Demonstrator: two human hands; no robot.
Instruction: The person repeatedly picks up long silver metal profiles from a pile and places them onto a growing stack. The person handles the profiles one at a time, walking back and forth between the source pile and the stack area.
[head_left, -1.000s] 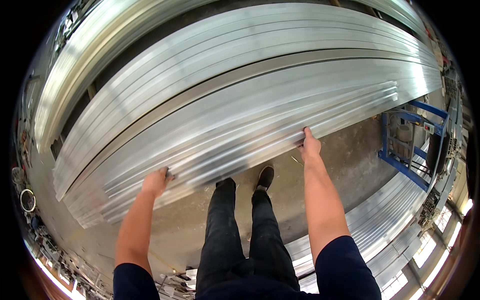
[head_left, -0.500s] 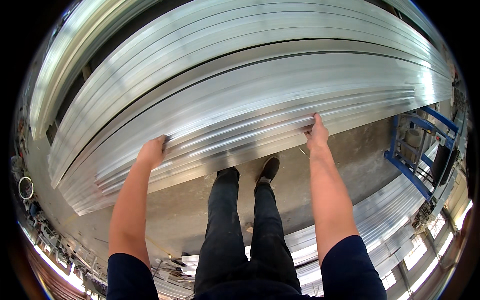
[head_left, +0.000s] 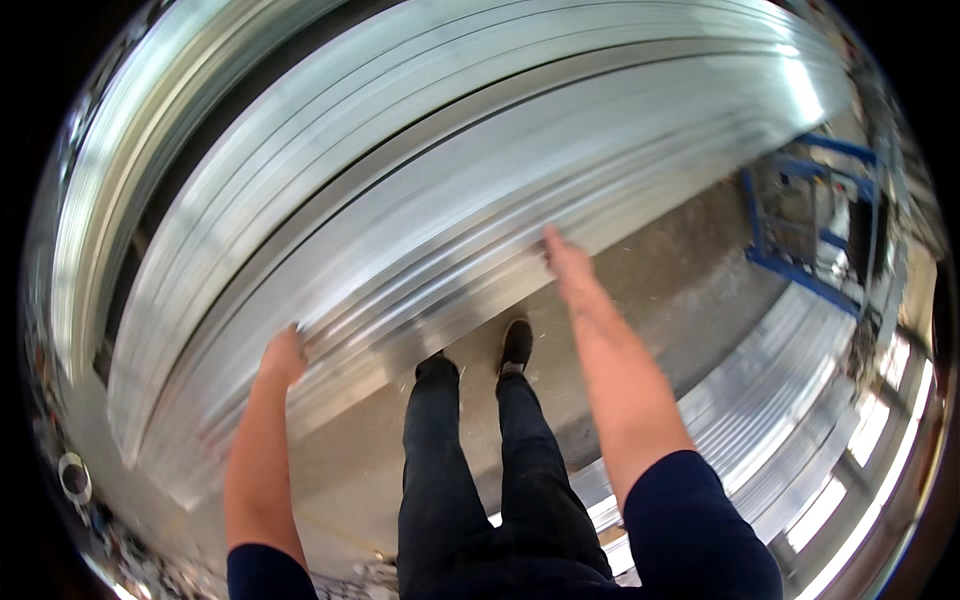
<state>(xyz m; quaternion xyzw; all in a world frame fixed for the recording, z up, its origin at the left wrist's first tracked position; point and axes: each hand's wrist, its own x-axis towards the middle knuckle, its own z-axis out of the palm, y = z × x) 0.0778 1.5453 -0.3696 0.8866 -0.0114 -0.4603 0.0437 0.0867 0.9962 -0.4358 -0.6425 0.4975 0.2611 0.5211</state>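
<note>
Several long, narrow silver aluminium profiles (head_left: 440, 268) lie side by side on top of a stack of wide flat aluminium profiles (head_left: 420, 165), running from lower left to upper right. My left hand (head_left: 286, 355) is closed at the left part of the narrow profiles, its fingertips curled at them. Farther right, my right hand (head_left: 568, 265) grips the near side of the same profiles, its fingers partly hidden and smeared by motion. The far ends of the profiles are blurred.
Another stack of long profiles (head_left: 95, 215) stands at the far left. A blue metal frame cart (head_left: 800, 278) is on the right. More profiles (head_left: 770, 400) lie behind it at lower right. My shoe (head_left: 516, 345) is on the concrete floor (head_left: 655, 265) beside the stack.
The view has turned, so the stack and cart sit at a steeper slant. Both hands keep their hold on the narrow profiles; the right hand appears farther left, the left hand lower.
</note>
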